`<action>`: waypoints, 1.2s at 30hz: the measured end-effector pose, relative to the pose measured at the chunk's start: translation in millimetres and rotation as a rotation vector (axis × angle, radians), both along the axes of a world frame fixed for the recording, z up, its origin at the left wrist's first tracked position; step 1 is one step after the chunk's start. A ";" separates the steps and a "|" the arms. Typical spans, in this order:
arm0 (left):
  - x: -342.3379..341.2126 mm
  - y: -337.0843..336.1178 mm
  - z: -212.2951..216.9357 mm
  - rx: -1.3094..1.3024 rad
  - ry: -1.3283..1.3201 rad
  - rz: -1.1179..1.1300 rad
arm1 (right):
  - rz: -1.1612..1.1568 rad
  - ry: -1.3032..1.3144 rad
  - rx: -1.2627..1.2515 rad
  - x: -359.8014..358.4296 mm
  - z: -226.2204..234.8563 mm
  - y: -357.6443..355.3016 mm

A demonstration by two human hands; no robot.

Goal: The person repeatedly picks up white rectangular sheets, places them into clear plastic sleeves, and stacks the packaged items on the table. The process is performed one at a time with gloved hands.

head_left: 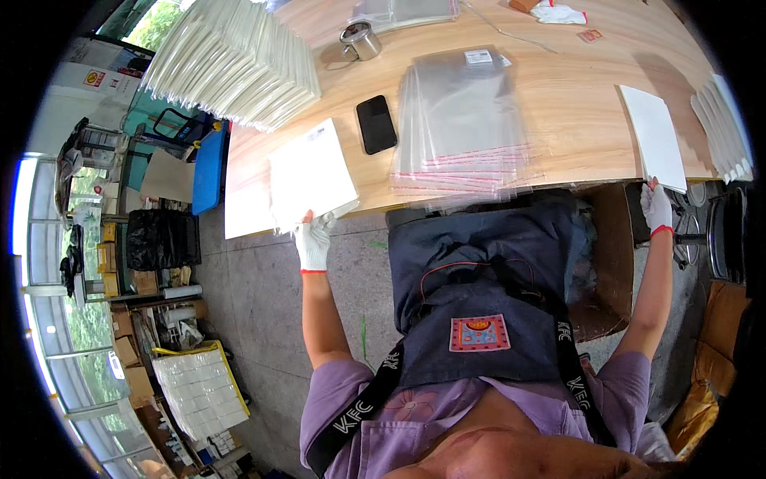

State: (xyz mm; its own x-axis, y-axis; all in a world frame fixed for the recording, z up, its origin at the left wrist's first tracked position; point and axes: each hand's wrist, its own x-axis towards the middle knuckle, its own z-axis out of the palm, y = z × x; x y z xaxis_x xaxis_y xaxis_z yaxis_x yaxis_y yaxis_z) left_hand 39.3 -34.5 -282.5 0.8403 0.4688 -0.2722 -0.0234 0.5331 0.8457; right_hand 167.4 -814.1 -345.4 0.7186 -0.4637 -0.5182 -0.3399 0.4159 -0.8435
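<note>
My left hand point(313, 242), in a white glove with bare fingertips, is closed on the near edge of a small stack of white sheets point(313, 172) lying at the table's front left. Its thumb rests on top and the other fingers are partly hidden. Far to the right, my right hand point(657, 209), gloved the same way, pinches the near corner of a second white stack of sheets point(656, 140) at the table edge. Between them lies a loose, fanned pile of clear plastic bags point(459, 112) with pinkish strips along their near ends.
A black phone point(377, 124) and a metal mug point(361, 41) stand left of the bags. A tall stack of plastic-wrapped white packs point(235, 64) rises at the back left. More white packs point(720, 128) sit at the right edge. Under the table is a cardboard box point(610, 263).
</note>
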 end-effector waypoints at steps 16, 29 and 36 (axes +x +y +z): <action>69.1 -156.1 53.4 1.414 -0.010 -0.669 | -0.085 -0.412 0.011 44.1 42.9 -18.9; 179.9 -215.5 11.9 2.074 -0.059 -0.681 | 0.637 -0.131 0.321 -102.1 109.3 216.6; 161.6 -210.3 18.6 1.912 -0.231 -0.536 | 0.328 -0.248 0.606 -112.2 37.7 246.3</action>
State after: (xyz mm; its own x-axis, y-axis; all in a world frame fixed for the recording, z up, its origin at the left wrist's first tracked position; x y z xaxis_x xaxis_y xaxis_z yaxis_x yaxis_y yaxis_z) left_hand 200.9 -244.8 -264.0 0.9073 -0.2974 0.2973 -0.3699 -0.9007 0.2278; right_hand 55.2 -567.8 -307.6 0.9008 0.1115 -0.4198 -0.3559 0.7435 -0.5662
